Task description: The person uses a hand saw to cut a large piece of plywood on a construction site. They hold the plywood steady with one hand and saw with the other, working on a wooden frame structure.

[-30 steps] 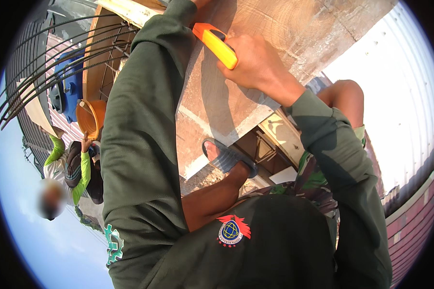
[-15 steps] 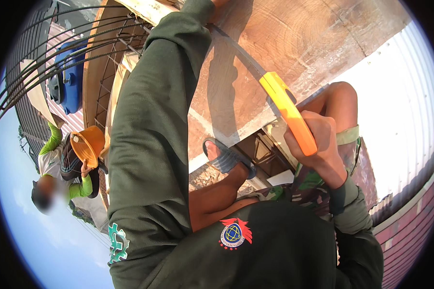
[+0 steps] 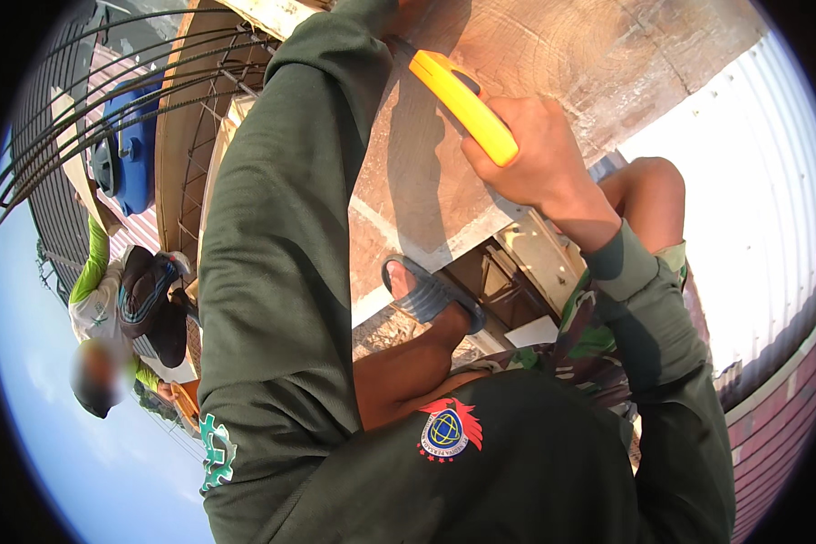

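My right hand is closed around the yellow handle of a handsaw. The saw slants toward the upper left over a brown plywood sheet, and a short stretch of its dark blade shows ahead of the handle. The rest of the blade is hidden behind my left sleeve or beyond the frame. My left arm reaches straight up the view across the plywood. Only a sliver of my left hand appears at the top edge, near the blade; its fingers are out of sight.
My sandalled foot rests at the plywood's edge, beside a gap with timber framing. Bent steel bars jut out at upper left, near a blue tank. A co-worker crouches by an orange bucket. White corrugated sheeting lies right.
My right hand and the saw have moved forward and to the left, bringing the handle near my left sleeve. The co-worker has swung the orange bucket lower in the view.
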A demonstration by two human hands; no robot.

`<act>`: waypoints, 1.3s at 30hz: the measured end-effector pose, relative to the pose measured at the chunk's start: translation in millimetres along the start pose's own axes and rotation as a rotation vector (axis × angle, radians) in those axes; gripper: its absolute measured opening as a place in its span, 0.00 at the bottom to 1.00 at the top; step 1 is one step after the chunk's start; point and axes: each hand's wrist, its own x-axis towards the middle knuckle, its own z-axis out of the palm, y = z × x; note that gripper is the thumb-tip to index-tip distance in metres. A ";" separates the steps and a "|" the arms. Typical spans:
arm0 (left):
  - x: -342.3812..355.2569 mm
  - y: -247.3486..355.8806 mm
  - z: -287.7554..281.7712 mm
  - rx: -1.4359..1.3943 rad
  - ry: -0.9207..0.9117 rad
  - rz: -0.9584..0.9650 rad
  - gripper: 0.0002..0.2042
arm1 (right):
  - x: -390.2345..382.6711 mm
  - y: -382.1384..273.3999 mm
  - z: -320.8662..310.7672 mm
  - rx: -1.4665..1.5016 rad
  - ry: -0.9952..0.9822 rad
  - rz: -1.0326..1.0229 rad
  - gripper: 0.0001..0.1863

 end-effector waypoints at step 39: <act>5.8 -12.3 9.7 0.113 0.087 0.036 0.30 | -62.6 13.6 -33.7 0.063 -0.039 -0.003 0.06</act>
